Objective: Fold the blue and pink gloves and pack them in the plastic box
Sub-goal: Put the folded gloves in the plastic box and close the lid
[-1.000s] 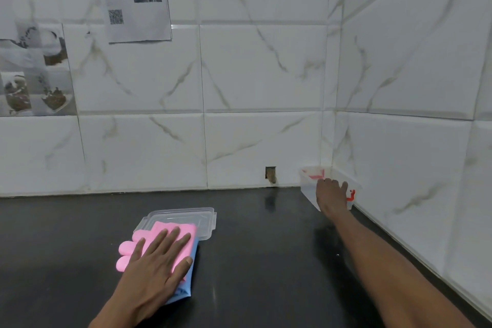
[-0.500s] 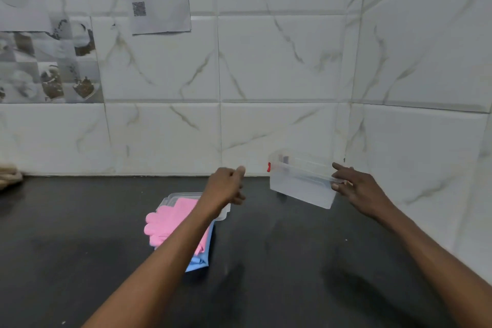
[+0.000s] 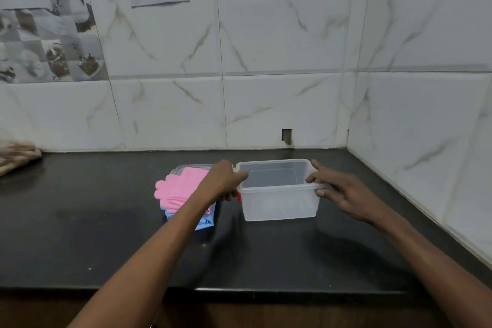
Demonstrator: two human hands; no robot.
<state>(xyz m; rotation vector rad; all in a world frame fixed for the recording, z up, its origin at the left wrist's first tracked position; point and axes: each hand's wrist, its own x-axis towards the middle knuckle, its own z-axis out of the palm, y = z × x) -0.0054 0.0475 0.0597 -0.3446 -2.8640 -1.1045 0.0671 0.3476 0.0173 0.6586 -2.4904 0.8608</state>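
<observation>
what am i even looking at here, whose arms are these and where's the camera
No machine here: these are a person's two bare arms, filmed by one wide-angle camera worn on their head, looking forward and down. It is the only view. The left hand and right hand grip opposite ends of an empty clear plastic box at a black counter in a tiled corner. Left of it, a pink glove lies on a blue glove, the stack partly over the clear lid.
</observation>
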